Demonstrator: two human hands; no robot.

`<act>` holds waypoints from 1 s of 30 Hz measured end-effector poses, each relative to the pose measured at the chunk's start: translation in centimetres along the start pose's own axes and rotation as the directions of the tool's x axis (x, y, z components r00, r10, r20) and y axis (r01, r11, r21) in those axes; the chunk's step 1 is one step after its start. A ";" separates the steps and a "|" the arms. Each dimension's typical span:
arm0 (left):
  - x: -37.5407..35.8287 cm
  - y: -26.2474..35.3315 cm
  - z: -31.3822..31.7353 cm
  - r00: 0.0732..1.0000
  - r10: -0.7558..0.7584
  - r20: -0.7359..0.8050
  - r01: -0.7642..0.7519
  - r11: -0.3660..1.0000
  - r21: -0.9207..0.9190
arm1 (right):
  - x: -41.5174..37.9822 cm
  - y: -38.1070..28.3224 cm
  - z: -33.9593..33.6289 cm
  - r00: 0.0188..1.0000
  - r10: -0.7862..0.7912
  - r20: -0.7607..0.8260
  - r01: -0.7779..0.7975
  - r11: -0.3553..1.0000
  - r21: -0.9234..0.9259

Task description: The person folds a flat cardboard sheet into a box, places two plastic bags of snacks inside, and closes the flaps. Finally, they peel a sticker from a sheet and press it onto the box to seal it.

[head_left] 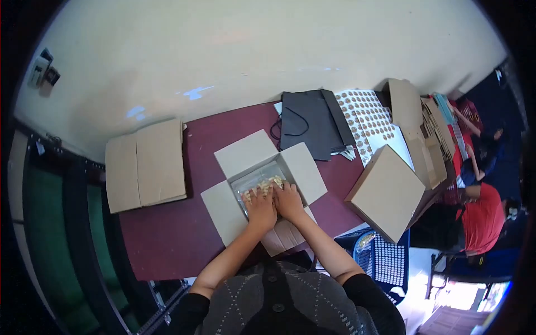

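Observation:
An open cardboard box [230,207] sits in front of me with its flaps folded outward. Inside lie small pale-yellow pieces [264,185], with shiny clear plastic [243,181] beside them. My left hand [261,208] rests on the pieces, its fingers spread. Close beside it, my right hand [288,201] reaches in with fingers stretched out over the same contents. The two hands overlap slightly at the fingers and cover part of what lies beneath.
Flattened cardboard [159,162] lies left on the maroon table [167,240]. Behind the box are a black paper bag [312,120] and sticker sheets [365,114]. A closed box [388,190] stands right, above a blue basket [389,259]. A person in red [484,218] is farther right.

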State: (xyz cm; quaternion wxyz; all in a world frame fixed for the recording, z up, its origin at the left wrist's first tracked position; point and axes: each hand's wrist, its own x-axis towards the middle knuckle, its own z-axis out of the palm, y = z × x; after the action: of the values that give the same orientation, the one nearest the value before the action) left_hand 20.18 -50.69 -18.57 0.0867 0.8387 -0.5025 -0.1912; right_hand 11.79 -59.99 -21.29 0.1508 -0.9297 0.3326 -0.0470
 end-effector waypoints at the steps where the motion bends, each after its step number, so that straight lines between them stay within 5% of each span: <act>1: -0.3 0.4 -0.4 0.997 0.027 -0.067 -0.031 0.998 -0.052 | 0.1 0.8 0.9 0.992 -0.055 -0.113 0.064 0.994 0.083; 2: -0.6 0.9 -0.8 0.990 0.058 -0.129 -0.072 0.992 -0.101 | 0.0 0.7 -0.3 0.991 -0.017 -0.133 0.030 0.995 0.092; 4: -1.1 2.5 -2.7 0.984 0.103 -0.143 -0.120 0.986 -0.116 | 0.1 0.3 -4.1 0.999 0.021 -0.040 0.007 0.811 0.585; 6: -0.9 3.6 -3.7 0.958 0.202 -0.205 -0.280 0.817 -0.505 | -0.6 0.6 -4.3 0.983 0.150 -0.106 -0.051 0.778 0.627; 8: -0.8 5.3 -3.6 0.922 0.274 -0.273 -0.382 0.755 -0.533 | -2.0 0.6 -6.1 0.892 0.173 -0.419 0.064 0.867 0.494; 11: -0.9 8.7 -3.2 0.847 0.342 -0.406 -0.529 0.611 -0.589 | -5.5 2.0 -8.9 0.844 0.317 -0.434 -0.022 0.828 0.561; 15: -2.0 15.0 0.2 0.774 0.539 -0.333 -0.611 0.497 -0.616 | -13.2 6.4 -10.3 0.731 0.462 -0.502 -0.114 0.808 0.578; 19: -5.9 23.1 4.1 0.566 0.810 -0.156 -0.738 0.413 -0.534 | -23.4 10.9 -10.0 0.584 0.625 -0.519 -0.257 0.748 0.612; 25: -11.2 32.9 13.2 0.308 0.946 0.096 -0.758 0.305 -0.577 | -37.1 18.2 -7.4 0.316 0.816 -0.483 -0.524 0.575 0.628; 30: -11.8 37.7 21.0 0.221 0.944 0.243 -0.714 0.327 -0.619 | -44.6 22.9 -3.1 0.166 0.919 -0.357 -0.645 0.375 0.666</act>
State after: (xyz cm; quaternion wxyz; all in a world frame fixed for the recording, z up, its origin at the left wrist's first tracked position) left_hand -23.86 -57.46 -22.26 0.1808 0.2860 -0.8290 -0.4451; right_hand -37.18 -49.28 -24.86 0.1839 -0.4682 0.7845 -0.3626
